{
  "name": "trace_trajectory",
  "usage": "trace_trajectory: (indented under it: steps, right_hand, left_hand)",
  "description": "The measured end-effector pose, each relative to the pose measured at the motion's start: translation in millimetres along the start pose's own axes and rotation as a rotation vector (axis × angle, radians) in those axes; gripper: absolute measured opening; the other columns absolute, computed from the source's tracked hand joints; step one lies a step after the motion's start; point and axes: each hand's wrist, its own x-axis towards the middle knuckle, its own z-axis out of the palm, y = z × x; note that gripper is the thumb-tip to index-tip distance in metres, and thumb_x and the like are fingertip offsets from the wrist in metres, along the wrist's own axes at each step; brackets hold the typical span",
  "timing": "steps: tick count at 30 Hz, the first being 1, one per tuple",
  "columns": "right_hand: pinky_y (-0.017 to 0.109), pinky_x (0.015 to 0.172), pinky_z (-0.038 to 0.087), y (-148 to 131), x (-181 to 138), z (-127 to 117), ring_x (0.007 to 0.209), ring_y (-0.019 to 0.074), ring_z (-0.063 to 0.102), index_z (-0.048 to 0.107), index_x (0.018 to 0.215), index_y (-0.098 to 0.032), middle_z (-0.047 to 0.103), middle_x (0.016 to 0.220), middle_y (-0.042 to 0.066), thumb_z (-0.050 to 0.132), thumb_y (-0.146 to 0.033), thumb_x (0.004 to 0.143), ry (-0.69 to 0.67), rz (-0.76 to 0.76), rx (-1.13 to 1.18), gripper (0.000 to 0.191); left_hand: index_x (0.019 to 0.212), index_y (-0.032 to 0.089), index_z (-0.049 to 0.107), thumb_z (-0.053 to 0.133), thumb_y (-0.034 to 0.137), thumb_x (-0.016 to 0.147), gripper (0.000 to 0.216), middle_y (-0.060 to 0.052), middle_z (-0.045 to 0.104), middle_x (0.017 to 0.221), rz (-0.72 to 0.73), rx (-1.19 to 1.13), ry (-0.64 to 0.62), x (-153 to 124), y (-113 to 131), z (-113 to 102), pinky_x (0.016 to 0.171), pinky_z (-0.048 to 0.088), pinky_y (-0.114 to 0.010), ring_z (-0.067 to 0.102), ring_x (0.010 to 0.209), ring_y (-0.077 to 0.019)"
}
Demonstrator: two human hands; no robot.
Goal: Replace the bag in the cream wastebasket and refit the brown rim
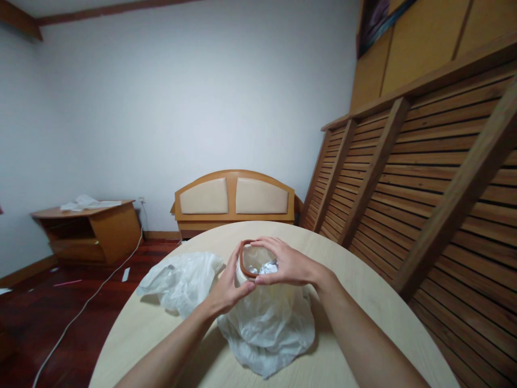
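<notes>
Between my hands is a small pale container with a rounded brown rim (243, 263), its mouth facing up toward me. Inside it shows shiny silvery crumpled material (269, 267); I cannot make out what it is. My left hand (229, 288) curves round the left side of the rim, thumb at the front. On the opposite side, my right hand (283, 263) holds the rim with its thumb in front and its fingers over the far edge. A thin white plastic bag (269, 328) spreads across the table just below the rim, hiding most of the container's body.
Another crumpled white plastic bag (181, 277) lies to the left on the round pale table (355, 312). Wooden slatted panels (424, 156) lean at the right. A headboard (234, 196) stands behind the table. A white cable (86, 302) crosses the floor by a low cabinet (115, 231).
</notes>
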Motion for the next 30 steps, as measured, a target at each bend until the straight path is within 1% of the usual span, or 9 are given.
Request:
trace_trajectory:
  steps: [4,7,10,13,17,22,26,28,30]
  right_hand:
    - [0.051,0.119,0.028,1.4,-1.1,-6.3,0.142,0.0313,0.039,0.051,0.143,-0.021,0.046,0.152,0.013,0.078,-0.062,0.072,0.028,-0.001,0.088,0.087]
    - [0.051,0.12,0.027,2.3,-2.6,-12.4,0.144,0.0309,0.037,0.05,0.144,-0.021,0.044,0.153,0.013,0.079,-0.061,0.072,0.055,0.01,0.097,0.088]
    - [0.05,0.121,0.027,4.1,-4.8,-18.1,0.145,0.0304,0.036,0.05,0.144,-0.022,0.044,0.154,0.013,0.079,-0.06,0.072,0.094,-0.008,0.093,0.086]
    - [0.049,0.12,0.028,5.5,-8.0,-24.2,0.144,0.0301,0.038,0.051,0.143,-0.022,0.045,0.154,0.013,0.078,-0.06,0.073,0.118,-0.017,0.07,0.084]
    - [0.048,0.119,0.032,7.6,-13.7,-33.4,0.14,0.0295,0.043,0.051,0.142,-0.022,0.049,0.15,0.012,0.08,-0.058,0.072,0.163,0.051,-0.014,0.084]
    - [0.048,0.115,0.035,24.3,-20.6,-43.6,0.135,0.0301,0.047,0.054,0.139,-0.023,0.053,0.146,0.011,0.073,-0.065,0.073,0.291,0.317,-0.219,0.08]
    - [0.056,0.11,0.035,52.8,-27.7,-45.6,0.133,0.0382,0.047,0.057,0.137,-0.024,0.051,0.146,0.014,0.063,-0.075,0.073,0.417,0.679,-0.407,0.082]
    - [0.062,0.104,0.037,70.3,-33.5,-42.0,0.132,0.0436,0.046,0.058,0.135,-0.023,0.052,0.144,0.017,0.059,-0.079,0.073,0.402,0.887,-0.447,0.084]
    - [0.065,0.1,0.036,88.4,-40.4,-35.0,0.132,0.0474,0.044,0.059,0.134,-0.021,0.052,0.143,0.021,0.059,-0.08,0.07,0.337,1.051,-0.462,0.087]
  left_hand:
    - [0.158,0.021,0.01,0.054,0.07,0.087,0.098,-0.019,0.018,0.163,0.112,0.133,0.074,-1.6,3.7,1.0,0.121,0.024,-0.059,0.023,0.15,-0.037]
    - [0.152,0.02,0.028,0.057,0.065,0.087,0.084,-0.019,0.033,0.155,0.29,0.274,0.142,-1.7,11.3,0.5,0.117,0.028,-0.06,0.031,0.145,-0.0374]
    - [0.135,0.021,0.048,0.06,0.049,0.091,0.054,-0.016,0.052,0.138,0.415,0.403,0.132,-2.4,20.5,1.9,0.111,0.038,-0.054,0.044,0.134,-0.0332]
    - [0.116,0.021,0.056,0.058,0.025,0.093,0.024,-0.011,0.063,0.119,0.472,0.499,0.104,-3.1,28.8,6.6,0.106,0.043,-0.047,0.054,0.121,-0.0263]
    - [0.104,0.02,0.058,0.057,0.014,0.093,0.013,-0.007,0.065,0.104,0.501,0.556,0.121,-1.0,33.8,11.9,0.101,0.045,-0.043,0.059,0.105,-0.022]
    - [0.103,0.02,0.06,0.056,0.015,0.094,0.011,-0.008,0.064,0.103,0.394,0.562,0.159,2.6,29.4,11.8,0.092,0.05,-0.04,0.058,0.103,-0.0226]
    - [0.109,0.021,0.061,0.054,0.015,0.096,0.016,-0.008,0.065,0.103,0.373,0.553,0.162,3.8,25.6,10.8,0.093,0.051,-0.04,0.058,0.105,-0.0226]
    - [0.111,0.021,0.061,0.053,0.015,0.097,0.018,-0.008,0.065,0.104,0.367,0.559,0.166,4.2,24.8,10.9,0.093,0.052,-0.041,0.058,0.107,-0.0229]
    - [0.112,0.022,0.061,0.052,0.015,0.097,0.019,-0.008,0.066,0.104,0.361,0.564,0.167,4.4,24.4,11.2,0.094,0.052,-0.041,0.058,0.108,-0.0233]
